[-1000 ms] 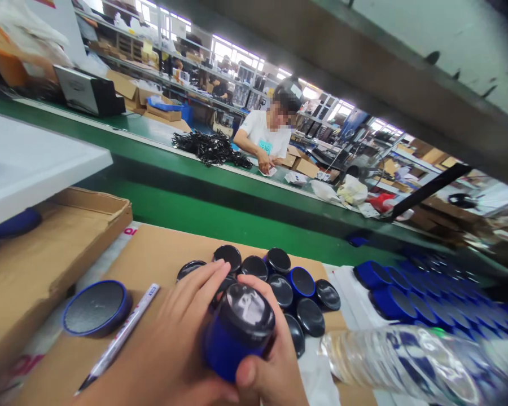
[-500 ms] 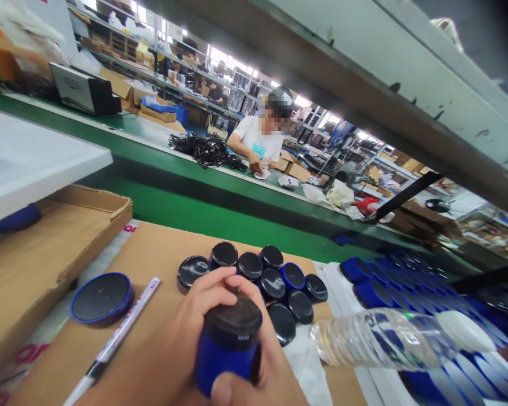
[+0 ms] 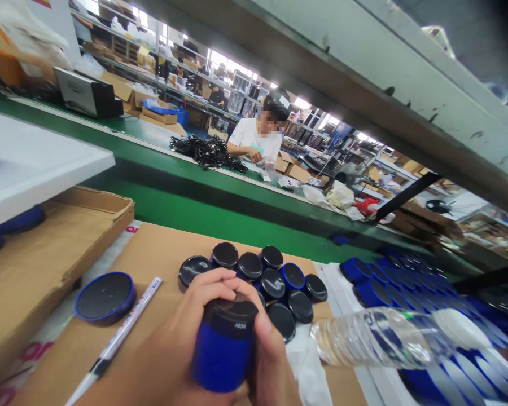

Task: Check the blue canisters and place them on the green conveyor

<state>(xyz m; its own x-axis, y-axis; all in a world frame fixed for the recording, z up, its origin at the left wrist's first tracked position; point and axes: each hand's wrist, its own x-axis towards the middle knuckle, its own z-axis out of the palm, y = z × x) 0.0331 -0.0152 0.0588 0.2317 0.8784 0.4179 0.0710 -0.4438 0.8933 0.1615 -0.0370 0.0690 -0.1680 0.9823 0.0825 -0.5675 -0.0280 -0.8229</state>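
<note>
A blue cylinder [image 3: 223,358] with a black top marked "DC5V" is held upright between my two hands, low in the middle of the view. My left hand [image 3: 182,332] wraps its left side, fingers over the top's far edge. Along the right side, my right hand [image 3: 271,344] grips it, with the thumb by the black rim. Just beyond my fingers stand several similar cylinders [image 3: 272,283] with glossy black tops. A larger blue and black round piece [image 3: 105,296] lies to the left, beside a white marker pen [image 3: 129,321].
A clear plastic bottle [image 3: 376,338] lies at the right, near rows of blue parts [image 3: 376,293]. An open cardboard box [image 3: 68,242] and a white board [image 3: 42,163] are at the left. Across the green bench, a person [image 3: 258,135] sits near black cables [image 3: 207,151].
The cylinder has turned in my hands, so its blue side and the marking show more. My right thumb has moved up from the bottom to its right side.
</note>
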